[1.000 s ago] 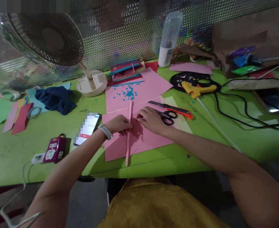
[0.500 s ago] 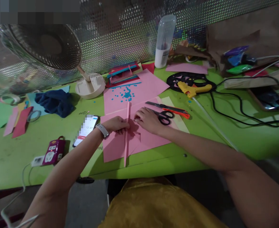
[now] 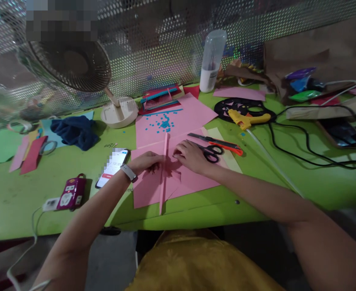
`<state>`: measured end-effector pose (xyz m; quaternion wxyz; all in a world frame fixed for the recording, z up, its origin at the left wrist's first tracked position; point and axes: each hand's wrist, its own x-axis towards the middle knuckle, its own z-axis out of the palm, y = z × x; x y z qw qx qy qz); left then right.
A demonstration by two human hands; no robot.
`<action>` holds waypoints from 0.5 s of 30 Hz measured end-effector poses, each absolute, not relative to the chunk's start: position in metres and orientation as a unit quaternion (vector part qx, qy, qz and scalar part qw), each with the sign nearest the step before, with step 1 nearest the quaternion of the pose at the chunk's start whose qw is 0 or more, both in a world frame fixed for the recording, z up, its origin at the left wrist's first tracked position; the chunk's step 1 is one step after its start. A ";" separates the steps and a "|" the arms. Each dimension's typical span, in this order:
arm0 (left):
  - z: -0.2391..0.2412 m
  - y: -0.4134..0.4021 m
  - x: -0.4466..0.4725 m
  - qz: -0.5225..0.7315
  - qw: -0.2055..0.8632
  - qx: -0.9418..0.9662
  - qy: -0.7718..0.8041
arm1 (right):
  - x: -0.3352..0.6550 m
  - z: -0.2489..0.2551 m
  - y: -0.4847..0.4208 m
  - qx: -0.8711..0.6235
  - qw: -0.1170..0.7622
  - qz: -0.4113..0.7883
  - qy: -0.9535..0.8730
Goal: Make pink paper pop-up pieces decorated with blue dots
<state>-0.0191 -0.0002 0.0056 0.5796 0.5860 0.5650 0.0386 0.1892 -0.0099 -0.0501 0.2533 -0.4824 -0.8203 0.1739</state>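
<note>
A long, narrow pink paper strip (image 3: 162, 186) stands lengthwise in front of me, over a pink paper sheet (image 3: 144, 194). My left hand (image 3: 149, 162), with a pale watch at the wrist, pinches the strip about midway between thumb and curled fingers. Just right of the strip, my right hand (image 3: 191, 157) rests on the sheet with fingers loosely bent and nothing visible in them. Black-handled scissors (image 3: 212, 153) lie beside its knuckles, next to a cutter knife (image 3: 220, 142) with an orange part. Small blue paper bits (image 3: 165, 123) are scattered on another pink sheet (image 3: 193, 111) behind.
A yellow glue gun (image 3: 249, 119) lies on a black palette-shaped board (image 3: 222, 109), its black cable looping right. A phone (image 3: 117, 167) and a purple power socket (image 3: 71, 194) are at left. A fan (image 3: 120, 113), dark blue cloth (image 3: 77, 131) and clear-topped bottle (image 3: 211, 60) stand or lie behind.
The view has shifted slightly, so the table appears a little lower and to the right. Both hands keep nearly the same places around the strip; the left fingers look slightly more extended.
</note>
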 end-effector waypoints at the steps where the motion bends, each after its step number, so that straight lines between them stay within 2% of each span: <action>1: 0.004 -0.006 -0.023 0.085 0.574 0.588 0.563 | 0.190 -0.052 -0.009 -0.479 0.267 0.179 -0.817; 4: -0.001 -0.024 -0.034 0.218 0.504 0.617 0.564 | 0.192 -0.054 -0.009 -0.466 0.309 0.189 -0.808; 7: -0.001 -0.037 -0.042 0.275 0.439 0.646 0.560 | 0.191 -0.054 -0.010 -0.450 0.309 0.176 -0.819; 11: 0.000 -0.039 -0.048 0.310 0.426 0.641 0.558 | 0.189 -0.056 -0.008 -0.458 0.287 0.196 -0.818; 15: -0.002 -0.029 -0.057 0.349 0.436 0.621 0.550 | 0.193 -0.053 -0.004 -0.475 0.318 0.264 -0.777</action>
